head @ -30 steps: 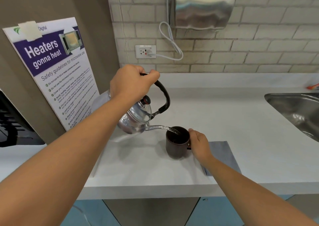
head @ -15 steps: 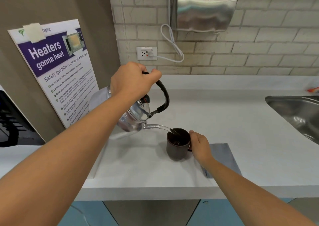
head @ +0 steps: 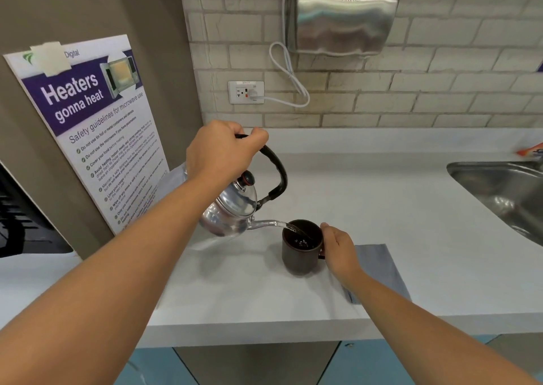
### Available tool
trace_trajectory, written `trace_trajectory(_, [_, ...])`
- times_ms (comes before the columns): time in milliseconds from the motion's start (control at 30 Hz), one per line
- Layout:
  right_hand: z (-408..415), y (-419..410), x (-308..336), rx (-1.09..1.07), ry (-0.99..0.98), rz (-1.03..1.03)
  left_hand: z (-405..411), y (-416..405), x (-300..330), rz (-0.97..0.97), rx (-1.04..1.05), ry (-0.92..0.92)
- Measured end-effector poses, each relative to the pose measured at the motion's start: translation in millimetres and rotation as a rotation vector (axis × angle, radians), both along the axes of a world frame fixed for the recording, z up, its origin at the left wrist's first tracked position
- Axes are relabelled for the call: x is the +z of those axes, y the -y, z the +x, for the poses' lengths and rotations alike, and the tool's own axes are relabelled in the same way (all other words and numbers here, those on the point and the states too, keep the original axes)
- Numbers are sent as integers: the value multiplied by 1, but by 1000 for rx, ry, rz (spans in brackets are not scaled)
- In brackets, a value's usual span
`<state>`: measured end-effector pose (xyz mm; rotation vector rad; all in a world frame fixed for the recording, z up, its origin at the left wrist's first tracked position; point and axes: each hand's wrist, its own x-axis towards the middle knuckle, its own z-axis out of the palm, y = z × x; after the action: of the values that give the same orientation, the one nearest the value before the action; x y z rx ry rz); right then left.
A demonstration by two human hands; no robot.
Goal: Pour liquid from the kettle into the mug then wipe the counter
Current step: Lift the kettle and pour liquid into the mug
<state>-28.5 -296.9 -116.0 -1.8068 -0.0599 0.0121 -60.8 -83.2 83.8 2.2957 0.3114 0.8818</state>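
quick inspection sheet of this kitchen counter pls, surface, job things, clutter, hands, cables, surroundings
surface: white counter, no spill seen
job's things: steel kettle tilted in the air, water running from its spout into the dark mug; grey cloth flat right of the mug
clutter: orange item at the far right edge, unclear what
hands: left hand closed on the kettle handle; right hand on the mug's handle side
cables: white cord looped from dryer to wall outlet
surroundings: hand dryer, sink, microwave safety poster
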Motion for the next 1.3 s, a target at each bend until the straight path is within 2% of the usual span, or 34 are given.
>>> trace_trajectory(367, [-3,-7,5,-20,12,-18,-2,-21,-34,-316,-49,111])
trace_trajectory(733, [3,-15,5,-49,31,-80,5,-44,-50,-724,-92,186])
trace_trajectory(933, [20,-6,24,27,105,-149,28,-55,-42,-982,-58,182])
trace_trajectory(1200, [109,-65,125,160,250,47,98,-72,-49,-1028,-66,186])
trace_trajectory(1300, [138,-97,135,271,286,-44,129,-79,-57,-1032,-32,160])
